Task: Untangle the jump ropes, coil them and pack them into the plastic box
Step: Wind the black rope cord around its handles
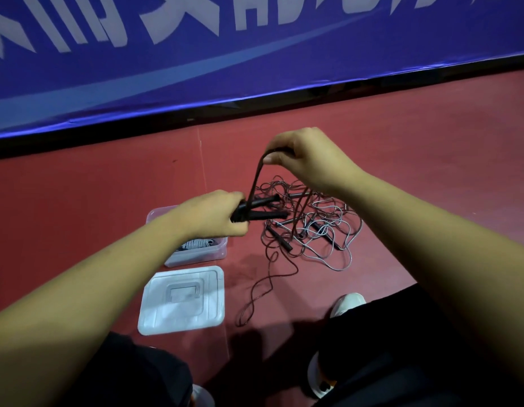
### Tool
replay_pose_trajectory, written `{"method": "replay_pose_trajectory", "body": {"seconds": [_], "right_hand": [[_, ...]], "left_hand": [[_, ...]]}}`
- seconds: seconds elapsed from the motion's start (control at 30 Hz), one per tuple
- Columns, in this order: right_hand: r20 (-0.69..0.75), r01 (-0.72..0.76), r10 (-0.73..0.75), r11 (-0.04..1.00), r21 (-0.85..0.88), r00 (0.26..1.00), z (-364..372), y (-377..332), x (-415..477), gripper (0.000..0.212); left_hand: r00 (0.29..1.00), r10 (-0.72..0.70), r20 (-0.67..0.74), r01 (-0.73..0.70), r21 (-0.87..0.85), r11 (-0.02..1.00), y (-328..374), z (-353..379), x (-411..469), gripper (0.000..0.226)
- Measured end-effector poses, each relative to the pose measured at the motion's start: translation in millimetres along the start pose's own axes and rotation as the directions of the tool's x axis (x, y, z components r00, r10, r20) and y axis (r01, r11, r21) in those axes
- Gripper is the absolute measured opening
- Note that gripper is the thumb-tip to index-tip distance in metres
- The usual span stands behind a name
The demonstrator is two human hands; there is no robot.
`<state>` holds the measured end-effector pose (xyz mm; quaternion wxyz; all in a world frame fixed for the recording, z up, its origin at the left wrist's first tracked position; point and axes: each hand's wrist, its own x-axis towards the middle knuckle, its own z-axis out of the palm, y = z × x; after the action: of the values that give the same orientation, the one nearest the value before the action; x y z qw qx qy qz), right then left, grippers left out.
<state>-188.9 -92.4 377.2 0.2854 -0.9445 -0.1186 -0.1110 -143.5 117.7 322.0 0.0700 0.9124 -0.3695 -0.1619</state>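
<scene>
My left hand (216, 215) grips two black jump-rope handles (263, 207) held side by side, pointing right. From them a dark rope loop (254, 180) rises to my right hand (301, 155), which pinches its top. Behind and below, a tangle of dark red and grey ropes (313, 227) with more black handles lies on the red floor. A red strand (263, 292) trails toward me. The clear plastic box (216, 251) sits under my left forearm with a coiled grey rope (196, 244) inside.
The box's translucent lid (181, 301) lies flat on the floor in front of the box. A blue banner wall (254, 69) runs along the back. My knees and white shoes (347, 302) are at the bottom edge.
</scene>
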Motion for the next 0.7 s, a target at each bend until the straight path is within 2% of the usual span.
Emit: {"method": "replay_pose_trajectory", "body": {"seconds": [0.13, 0.27, 0.33, 0.4, 0.47, 0.57, 0.7], "right_hand": [[0.019, -0.043, 0.043, 0.999, -0.001, 0.999, 1, 15, 4, 0.014], [0.056, -0.094, 0.090, 0.992, 0.087, 0.994, 4, 26, 5, 0.012], [0.056, -0.125, 0.117, 0.979, 0.163, 0.992, 7, 32, 6, 0.003], [0.060, -0.142, 0.133, 0.967, 0.210, 0.989, 11, 34, 5, 0.011], [0.097, -0.147, 0.128, 0.963, 0.226, 0.987, 15, 33, 5, 0.009], [0.146, -0.176, 0.140, 0.945, 0.275, 0.979, 18, 28, 5, 0.002], [0.257, -0.260, 0.186, 0.919, 0.296, 0.948, 23, 21, 3, 0.007]], "left_hand": [[0.988, 0.155, 0.013, -0.154, -0.062, 0.986, 17, -4, -9, 0.020], [0.979, 0.140, -0.151, -0.183, -0.329, 0.927, 20, -9, -15, 0.017], [0.965, 0.077, -0.251, -0.183, -0.435, 0.881, 16, -9, -15, 0.029], [0.957, 0.020, -0.291, -0.189, -0.569, 0.800, 12, -11, -15, 0.051], [0.948, 0.045, -0.314, -0.247, -0.644, 0.724, 8, -14, -15, 0.061], [0.933, 0.026, -0.358, -0.293, -0.718, 0.631, 5, -18, -13, 0.048], [0.915, -0.179, -0.362, -0.199, -0.789, 0.581, -2, -21, -6, 0.025]]}}
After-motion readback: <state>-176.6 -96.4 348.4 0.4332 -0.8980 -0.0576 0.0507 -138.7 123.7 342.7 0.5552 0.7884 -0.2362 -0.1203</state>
